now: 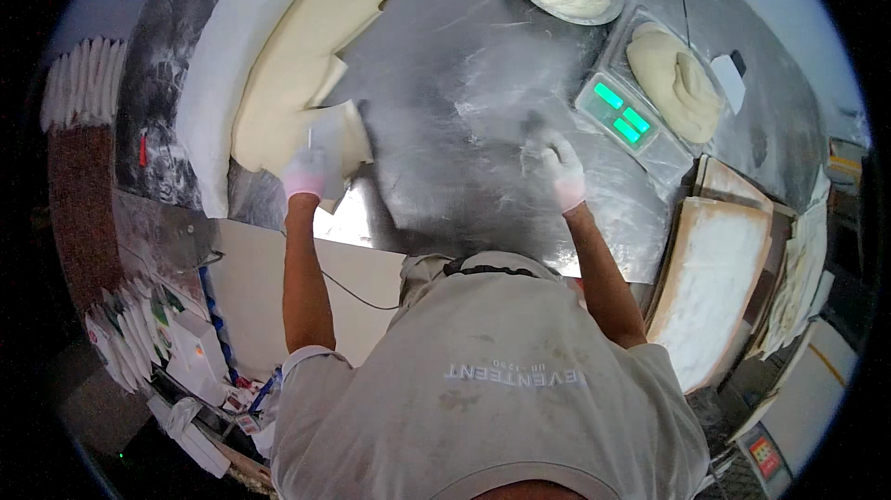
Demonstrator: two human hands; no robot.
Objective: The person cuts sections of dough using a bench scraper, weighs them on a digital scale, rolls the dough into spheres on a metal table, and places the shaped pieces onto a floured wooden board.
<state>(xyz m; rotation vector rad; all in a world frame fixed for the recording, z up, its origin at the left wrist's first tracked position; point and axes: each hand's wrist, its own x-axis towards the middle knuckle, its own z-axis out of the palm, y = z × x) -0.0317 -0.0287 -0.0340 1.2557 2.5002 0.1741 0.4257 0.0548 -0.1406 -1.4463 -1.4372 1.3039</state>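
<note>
My left hand (304, 171), in a pale glove, grips the near edge of a cut piece of dough (342, 136) lying on the steel table (445, 175). That piece sits at the lower end of a large pale dough slab (297, 54), which stretches toward the far left. A thin blade-like thing seems to stand above the left fingers, but it is too blurred to tell. My right hand (560, 168), also gloved, rests with fingers spread on a floured patch of the table and holds nothing.
A white sheet (223, 64) lies left of the slab. A metal bowl (608, 8) of white dough stands at the far edge. A scale (620, 115) with a green display carries a dough lump (675, 82). Floured wooden boards (710, 277) lie at the right.
</note>
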